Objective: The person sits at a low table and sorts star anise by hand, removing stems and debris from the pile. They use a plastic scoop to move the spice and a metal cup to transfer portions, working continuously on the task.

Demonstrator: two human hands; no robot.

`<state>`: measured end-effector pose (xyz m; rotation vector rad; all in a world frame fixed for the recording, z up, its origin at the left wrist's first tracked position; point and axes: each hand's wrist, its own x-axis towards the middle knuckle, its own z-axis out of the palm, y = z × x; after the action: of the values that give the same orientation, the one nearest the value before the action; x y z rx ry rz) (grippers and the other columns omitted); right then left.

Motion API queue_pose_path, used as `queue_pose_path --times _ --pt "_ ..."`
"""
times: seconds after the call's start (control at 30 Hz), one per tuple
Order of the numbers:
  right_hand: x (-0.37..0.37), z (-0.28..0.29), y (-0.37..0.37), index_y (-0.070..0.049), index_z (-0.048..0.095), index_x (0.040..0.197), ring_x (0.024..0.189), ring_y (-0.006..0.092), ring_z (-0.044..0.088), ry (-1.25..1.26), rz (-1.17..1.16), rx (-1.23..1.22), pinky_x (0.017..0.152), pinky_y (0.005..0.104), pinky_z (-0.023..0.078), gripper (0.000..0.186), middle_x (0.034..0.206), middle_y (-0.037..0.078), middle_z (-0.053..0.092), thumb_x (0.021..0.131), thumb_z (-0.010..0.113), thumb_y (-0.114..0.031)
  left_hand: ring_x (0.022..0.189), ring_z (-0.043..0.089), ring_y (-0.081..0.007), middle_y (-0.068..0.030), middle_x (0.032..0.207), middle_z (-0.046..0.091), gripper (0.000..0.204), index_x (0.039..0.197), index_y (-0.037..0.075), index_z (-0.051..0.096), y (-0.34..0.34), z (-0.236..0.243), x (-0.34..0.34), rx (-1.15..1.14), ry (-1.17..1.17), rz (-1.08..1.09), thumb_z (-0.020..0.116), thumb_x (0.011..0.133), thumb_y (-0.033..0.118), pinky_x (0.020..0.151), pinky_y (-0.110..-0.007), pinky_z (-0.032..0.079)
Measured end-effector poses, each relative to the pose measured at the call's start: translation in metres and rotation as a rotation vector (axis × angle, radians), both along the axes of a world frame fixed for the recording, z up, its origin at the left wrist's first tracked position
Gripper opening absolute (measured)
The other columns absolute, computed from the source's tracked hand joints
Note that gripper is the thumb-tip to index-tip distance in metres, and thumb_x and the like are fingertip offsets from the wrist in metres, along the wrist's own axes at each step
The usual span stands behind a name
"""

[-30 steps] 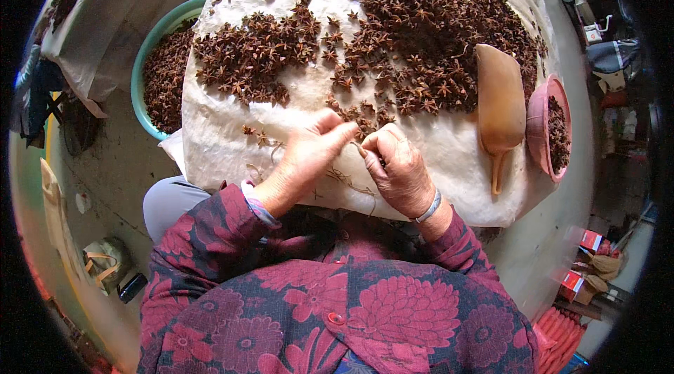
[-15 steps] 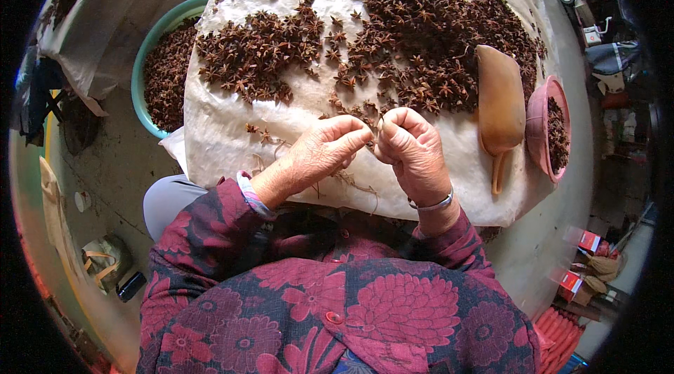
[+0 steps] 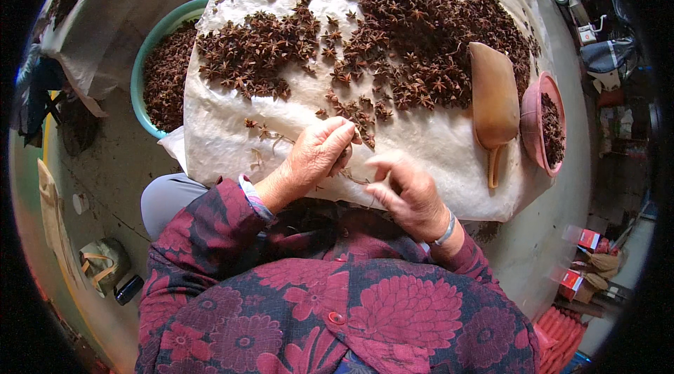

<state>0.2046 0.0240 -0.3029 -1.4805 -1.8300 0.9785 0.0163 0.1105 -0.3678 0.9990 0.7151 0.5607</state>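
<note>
Dried star anise (image 3: 439,58) lies in a broad dark heap on the white sheet (image 3: 232,121), with a smaller heap (image 3: 256,54) to its left. My left hand (image 3: 319,155) is closed over the near part of the sheet, a brown bit of star anise (image 3: 357,137) peeking out at its fingertips. To its right and a little nearer, my right hand (image 3: 411,195) has thumb and fingers apart, slightly smeared, with nothing visible between them. Thin stems (image 3: 351,176) lie by the sheet's front edge, partly behind my left hand.
A tan scoop (image 3: 493,96) rests at the heap's right edge, handle toward me. Beside it stands a pink bowl (image 3: 531,121) with brown pieces. On the left, a green basin (image 3: 140,79) full of star anise stands against the sheet. A bag (image 3: 105,261) lies on the floor.
My hands were pinched together over a small piece. Now they are parted: the right has moved down and nearer with its fingers spread, while the left stays closed nearly in place.
</note>
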Motion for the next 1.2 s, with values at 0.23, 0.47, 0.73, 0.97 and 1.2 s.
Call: queue_pose_path --times 0.23,0.47,0.73,0.97,1.2 --pt "-0.009 -0.027 0.021 -0.004 0.062 0.097 0.073 0.0268 0.060 -0.137 -0.089 0.399 0.064 0.0340 0.049 0.016 0.086 0.011 0.059 0.087 0.073 -0.002 0.057 0.049 -0.0051 0.0035 0.069 0.054 0.025 0.097 0.005 0.064 -0.009 -0.002 -0.003 -0.047 -0.001 -0.121 0.052 0.107 0.025 0.051 -0.023 0.039" --pt "-0.003 -0.039 0.023 -0.005 0.061 0.091 0.071 0.0228 0.057 0.091 -0.194 0.049 0.066 0.0327 0.047 0.010 0.081 0.009 0.058 0.094 0.070 -0.010 0.069 0.050 -0.0030 0.0071 0.077 0.056 0.017 0.101 0.006 0.068 -0.005 -0.008 0.003 0.060 -0.066 -0.145 0.064 0.103 0.022 0.060 -0.022 0.043" --pt "0.002 -0.041 0.016 -0.003 0.061 0.091 0.078 0.0137 0.057 0.397 -0.263 -0.304 0.071 0.0296 0.047 0.014 0.081 0.004 0.059 0.098 0.066 -0.014 0.051 0.041 -0.0046 0.0048 0.064 0.050 0.020 0.093 0.007 0.064 0.012 0.008 -0.013 -0.235 -0.066 -0.156 0.056 0.104 0.022 0.046 -0.023 0.031" --pt "0.020 -0.015 0.026 -0.004 0.068 0.096 0.084 0.0283 0.067 0.026 0.160 -0.141 0.075 0.0366 0.053 0.016 0.090 0.014 0.067 0.091 0.074 -0.017 0.045 0.038 -0.0035 0.0049 0.059 0.049 0.016 0.086 0.009 0.061 0.050 0.014 -0.024 -0.071 -0.053 0.357 0.059 0.100 0.016 0.040 -0.021 0.027" --pt "0.050 -0.021 0.080 -0.003 0.066 0.093 0.083 0.0311 0.067 -0.265 -0.271 0.200 0.072 0.0396 0.053 0.010 0.090 0.015 0.065 0.091 0.068 -0.012 0.055 0.046 -0.0015 0.0048 0.064 0.054 0.018 0.082 0.008 0.064 0.044 0.018 -0.026 0.091 0.181 0.194 0.064 0.097 0.018 0.048 -0.020 0.036"
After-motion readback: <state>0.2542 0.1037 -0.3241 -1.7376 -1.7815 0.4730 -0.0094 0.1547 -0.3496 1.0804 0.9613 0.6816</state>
